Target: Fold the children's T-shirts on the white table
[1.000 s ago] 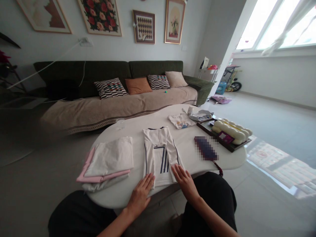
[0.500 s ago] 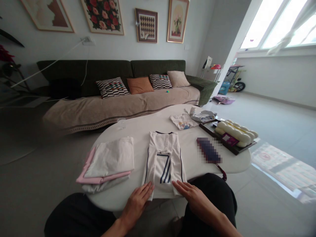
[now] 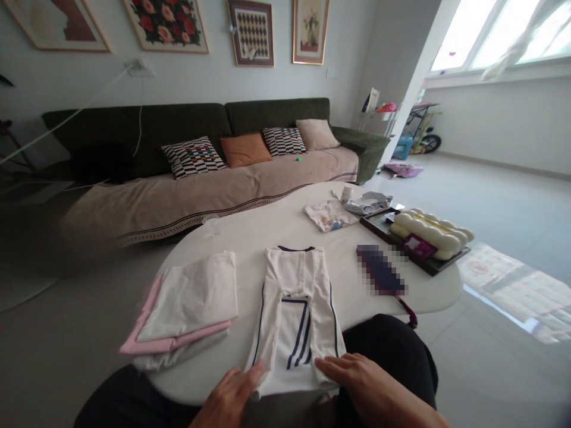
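A white shirt with dark blue stripes [image 3: 295, 324] lies flat in front of me on the table, collar away from me, its sides and sleeves folded inward over the body. My left hand [image 3: 232, 395] rests at the lower left corner, fingertips stretched out on the fabric. On the lower right part lies my right hand [image 3: 352, 374], fingers extended and pressed lightly down. Both thumbs are hidden. Left of the shirt is a stack of folded clothes, with a white garment [image 3: 196, 297] on top of a pink one [image 3: 138, 333].
The white table [image 3: 254, 232] also bears a folded printed shirt [image 3: 330, 217], a crumpled plastic packet [image 3: 370, 203] and a dark tray [image 3: 430, 266] with a cream puffy object [image 3: 432, 232]. A blurred-out dark item [image 3: 381, 270] with a strap lies right. Behind stands a sofa [image 3: 187, 125].
My view has shifted slightly, so the shirt and table appear nearer and lower. Both hands stay on the shirt's lower corners, now lower in view.
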Action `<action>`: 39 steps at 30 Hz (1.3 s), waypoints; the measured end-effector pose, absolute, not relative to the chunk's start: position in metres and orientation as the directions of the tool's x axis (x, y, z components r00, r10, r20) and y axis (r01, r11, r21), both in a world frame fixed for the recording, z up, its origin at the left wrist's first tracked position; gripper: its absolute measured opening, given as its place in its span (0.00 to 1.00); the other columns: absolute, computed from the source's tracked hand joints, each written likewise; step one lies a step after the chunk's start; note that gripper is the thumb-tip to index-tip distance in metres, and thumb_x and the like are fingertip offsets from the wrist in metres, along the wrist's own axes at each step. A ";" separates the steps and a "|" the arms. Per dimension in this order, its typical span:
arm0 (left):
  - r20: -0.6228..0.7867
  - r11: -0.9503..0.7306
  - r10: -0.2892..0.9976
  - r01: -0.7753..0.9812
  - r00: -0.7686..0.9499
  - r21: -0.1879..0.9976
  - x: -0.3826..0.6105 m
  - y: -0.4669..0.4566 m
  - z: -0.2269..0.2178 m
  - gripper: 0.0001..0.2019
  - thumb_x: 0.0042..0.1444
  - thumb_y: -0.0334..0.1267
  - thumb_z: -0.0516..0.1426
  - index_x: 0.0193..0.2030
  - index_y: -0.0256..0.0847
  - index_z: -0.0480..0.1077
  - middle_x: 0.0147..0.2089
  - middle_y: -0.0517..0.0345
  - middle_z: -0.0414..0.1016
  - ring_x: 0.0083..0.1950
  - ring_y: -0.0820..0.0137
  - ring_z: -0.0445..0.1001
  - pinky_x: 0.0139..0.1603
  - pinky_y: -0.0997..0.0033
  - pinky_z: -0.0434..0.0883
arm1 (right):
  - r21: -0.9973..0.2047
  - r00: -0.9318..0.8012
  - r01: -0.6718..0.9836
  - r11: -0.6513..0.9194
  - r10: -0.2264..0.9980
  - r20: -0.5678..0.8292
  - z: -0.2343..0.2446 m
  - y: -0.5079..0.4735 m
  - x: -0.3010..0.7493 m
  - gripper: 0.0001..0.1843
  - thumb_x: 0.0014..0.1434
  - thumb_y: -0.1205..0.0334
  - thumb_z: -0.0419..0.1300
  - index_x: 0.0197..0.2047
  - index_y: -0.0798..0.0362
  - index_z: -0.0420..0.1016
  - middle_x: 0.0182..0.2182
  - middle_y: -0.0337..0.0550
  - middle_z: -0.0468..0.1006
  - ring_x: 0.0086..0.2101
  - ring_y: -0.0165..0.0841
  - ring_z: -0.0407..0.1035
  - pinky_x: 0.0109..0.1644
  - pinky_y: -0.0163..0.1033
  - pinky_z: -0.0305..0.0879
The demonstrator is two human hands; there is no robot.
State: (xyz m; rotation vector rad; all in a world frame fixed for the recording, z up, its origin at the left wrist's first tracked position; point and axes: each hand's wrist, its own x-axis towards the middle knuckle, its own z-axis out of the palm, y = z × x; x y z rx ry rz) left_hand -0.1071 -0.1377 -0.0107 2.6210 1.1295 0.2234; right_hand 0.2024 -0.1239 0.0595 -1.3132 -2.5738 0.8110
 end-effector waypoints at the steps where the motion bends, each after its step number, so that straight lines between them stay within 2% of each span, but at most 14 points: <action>1: 0.024 -0.639 0.737 0.686 0.675 0.347 -0.110 -0.135 -0.002 0.38 0.48 0.21 0.45 0.65 0.52 0.38 0.60 0.63 0.61 0.55 0.71 0.64 0.55 0.73 0.61 | -0.514 -0.604 0.716 0.473 0.789 -0.115 0.061 -0.123 0.205 0.30 0.47 0.75 0.46 0.52 0.44 0.66 0.41 0.40 0.76 0.37 0.29 0.70 0.43 0.30 0.61; 3: -0.028 -0.591 0.747 0.683 0.664 0.430 -0.116 -0.127 0.021 0.34 0.49 0.23 0.46 0.62 0.53 0.48 0.58 0.63 0.63 0.55 0.71 0.64 0.55 0.74 0.61 | -0.518 -0.587 0.727 0.451 0.800 -0.127 0.066 -0.120 0.213 0.30 0.48 0.75 0.45 0.53 0.45 0.64 0.38 0.40 0.76 0.35 0.28 0.71 0.39 0.29 0.61; 6: -0.160 -0.468 0.738 0.668 0.656 0.579 -0.122 -0.096 0.062 0.21 0.51 0.30 0.48 0.52 0.51 0.63 0.50 0.62 0.70 0.48 0.68 0.68 0.48 0.73 0.65 | -0.602 -0.555 0.706 0.372 0.819 -0.144 0.075 -0.100 0.228 0.27 0.50 0.73 0.45 0.52 0.45 0.64 0.37 0.39 0.76 0.36 0.27 0.70 0.39 0.28 0.61; 9: -0.194 -0.305 0.787 0.643 0.586 0.703 -0.115 -0.031 0.090 0.14 0.50 0.36 0.50 0.43 0.44 0.69 0.39 0.60 0.73 0.40 0.68 0.70 0.43 0.73 0.66 | -0.686 -0.482 0.661 0.305 0.873 -0.077 0.077 -0.049 0.239 0.22 0.52 0.69 0.46 0.50 0.46 0.66 0.40 0.39 0.74 0.39 0.28 0.68 0.41 0.30 0.60; 11: -0.155 -0.188 0.868 0.603 0.471 0.776 -0.101 0.023 0.091 0.14 0.48 0.38 0.53 0.42 0.40 0.69 0.37 0.60 0.73 0.38 0.69 0.70 0.40 0.74 0.67 | -0.726 -0.370 0.641 0.251 0.929 -0.006 0.072 -0.001 0.240 0.20 0.51 0.66 0.48 0.47 0.51 0.68 0.37 0.39 0.74 0.37 0.29 0.67 0.39 0.31 0.61; 14: -0.116 0.056 0.988 0.464 0.101 0.884 -0.069 0.092 0.058 0.15 0.46 0.36 0.54 0.42 0.39 0.67 0.33 0.61 0.73 0.34 0.71 0.71 0.34 0.74 0.68 | -0.753 -0.135 0.649 0.107 0.991 0.025 0.050 0.066 0.231 0.18 0.49 0.67 0.49 0.44 0.56 0.69 0.30 0.38 0.73 0.30 0.28 0.65 0.34 0.31 0.60; 16: -0.098 0.094 0.995 0.448 -0.015 0.889 -0.050 0.117 0.024 0.15 0.47 0.34 0.53 0.43 0.38 0.66 0.33 0.59 0.73 0.34 0.71 0.71 0.34 0.74 0.67 | -0.750 -0.034 0.661 0.027 0.999 0.007 0.029 0.096 0.222 0.19 0.47 0.68 0.51 0.44 0.58 0.68 0.28 0.39 0.72 0.28 0.28 0.64 0.33 0.32 0.60; 20: -0.027 0.097 0.987 0.447 -0.161 0.889 -0.034 0.126 -0.033 0.10 0.45 0.33 0.55 0.37 0.37 0.66 0.35 0.54 0.73 0.38 0.68 0.71 0.38 0.72 0.66 | -0.752 0.138 0.651 -0.108 0.990 -0.022 -0.016 0.114 0.212 0.16 0.45 0.68 0.53 0.40 0.57 0.68 0.26 0.40 0.71 0.29 0.31 0.65 0.33 0.33 0.60; 23: 0.040 0.037 0.985 0.428 -0.170 0.903 -0.036 0.125 -0.045 0.07 0.48 0.35 0.54 0.34 0.37 0.67 0.34 0.55 0.73 0.38 0.67 0.70 0.39 0.72 0.65 | -0.778 0.205 0.615 -0.126 0.979 0.003 -0.035 0.113 0.213 0.13 0.49 0.66 0.49 0.39 0.54 0.67 0.29 0.41 0.72 0.33 0.32 0.66 0.36 0.34 0.59; 27: 0.100 -0.047 0.987 0.374 -0.124 0.926 -0.035 0.133 -0.037 0.09 0.50 0.39 0.53 0.37 0.39 0.67 0.34 0.60 0.72 0.37 0.71 0.69 0.38 0.75 0.65 | -0.830 0.215 0.549 -0.097 0.976 0.028 -0.038 0.116 0.217 0.15 0.52 0.62 0.48 0.44 0.50 0.65 0.31 0.39 0.72 0.33 0.32 0.66 0.39 0.35 0.59; 31: 0.044 0.003 0.990 0.322 -0.137 0.947 -0.030 0.147 -0.039 0.09 0.48 0.40 0.55 0.34 0.37 0.68 0.29 0.60 0.72 0.34 0.71 0.70 0.35 0.76 0.65 | -0.870 0.271 0.474 -0.138 0.963 -0.005 -0.039 0.128 0.219 0.18 0.51 0.58 0.51 0.46 0.51 0.64 0.32 0.40 0.71 0.35 0.34 0.66 0.41 0.37 0.60; 34: -0.047 0.089 0.987 0.273 -0.156 0.958 -0.029 0.150 -0.044 0.09 0.47 0.40 0.56 0.32 0.36 0.68 0.27 0.59 0.72 0.33 0.69 0.71 0.33 0.74 0.65 | -0.900 0.324 0.380 -0.213 0.942 -0.086 -0.041 0.130 0.222 0.27 0.49 0.54 0.53 0.51 0.56 0.59 0.32 0.44 0.72 0.34 0.36 0.67 0.38 0.39 0.62; 36: -0.101 0.132 0.985 0.228 -0.140 0.965 -0.032 0.147 -0.044 0.11 0.47 0.42 0.57 0.34 0.35 0.68 0.29 0.57 0.73 0.33 0.69 0.72 0.34 0.73 0.66 | -0.923 0.313 0.301 -0.240 0.939 -0.143 -0.041 0.122 0.226 0.31 0.49 0.50 0.54 0.54 0.57 0.56 0.33 0.46 0.72 0.32 0.35 0.68 0.34 0.38 0.64; 39: -0.165 0.178 0.982 0.165 -0.094 0.970 -0.039 0.129 -0.038 0.15 0.47 0.43 0.57 0.39 0.35 0.67 0.33 0.54 0.75 0.34 0.69 0.73 0.35 0.71 0.67 | -0.950 0.249 0.198 -0.244 0.949 -0.192 -0.038 0.091 0.234 0.32 0.50 0.49 0.53 0.54 0.56 0.55 0.36 0.48 0.73 0.32 0.33 0.70 0.33 0.36 0.66</action>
